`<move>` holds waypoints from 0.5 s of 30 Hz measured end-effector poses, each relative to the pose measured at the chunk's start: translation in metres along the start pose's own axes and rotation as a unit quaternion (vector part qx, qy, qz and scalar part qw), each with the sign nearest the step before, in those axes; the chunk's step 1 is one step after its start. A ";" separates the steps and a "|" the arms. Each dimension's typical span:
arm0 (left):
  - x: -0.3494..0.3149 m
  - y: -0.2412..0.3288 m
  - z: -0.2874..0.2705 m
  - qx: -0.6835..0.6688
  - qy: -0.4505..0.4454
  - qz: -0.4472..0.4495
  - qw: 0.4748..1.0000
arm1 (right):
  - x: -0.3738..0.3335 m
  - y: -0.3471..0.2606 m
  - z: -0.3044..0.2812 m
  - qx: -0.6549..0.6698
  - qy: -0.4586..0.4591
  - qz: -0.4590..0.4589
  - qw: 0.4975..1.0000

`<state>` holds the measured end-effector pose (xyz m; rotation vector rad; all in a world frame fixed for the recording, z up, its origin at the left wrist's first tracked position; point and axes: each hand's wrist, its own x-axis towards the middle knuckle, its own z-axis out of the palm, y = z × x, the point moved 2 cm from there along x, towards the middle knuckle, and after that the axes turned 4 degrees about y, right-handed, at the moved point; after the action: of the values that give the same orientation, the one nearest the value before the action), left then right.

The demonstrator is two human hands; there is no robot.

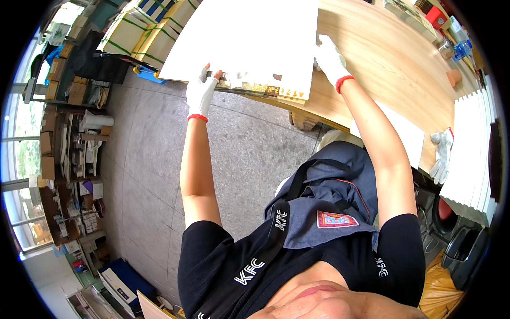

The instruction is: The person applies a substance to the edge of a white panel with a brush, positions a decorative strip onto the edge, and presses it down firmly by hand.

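Note:
A large white sheet, with a strip of printed pictures along its near edge, lies over the table and juts past the table's left side. My left hand, in a white glove with some bare fingertips, pinches the sheet's near left edge. On the opposite side, my right hand, gloved in white with a red cuff, has its fingers closed at the sheet's right edge. Part of those fingers is hidden by the sheet.
The wooden table bears a smaller white sheet, a spare glove and a white pleated stack at right. Strapped paper stacks stand far left. Shelves line the left, beyond the grey floor.

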<state>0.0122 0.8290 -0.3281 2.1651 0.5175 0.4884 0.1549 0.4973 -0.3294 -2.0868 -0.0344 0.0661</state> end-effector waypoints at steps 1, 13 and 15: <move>0.002 -0.008 0.005 -0.005 0.015 0.020 1.000 | 0.001 0.003 -0.001 0.011 -0.014 0.000 1.000; -0.001 -0.007 0.003 0.040 0.026 0.004 0.999 | -0.017 -0.009 -0.018 -0.082 -0.079 -0.010 0.993; -0.002 -0.003 0.000 0.011 0.029 -0.011 0.999 | -0.018 -0.012 -0.016 -0.104 -0.087 -0.006 0.991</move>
<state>0.0094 0.8298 -0.3312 2.1699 0.5812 0.5359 0.1376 0.4886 -0.3108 -2.2846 -0.1656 0.2475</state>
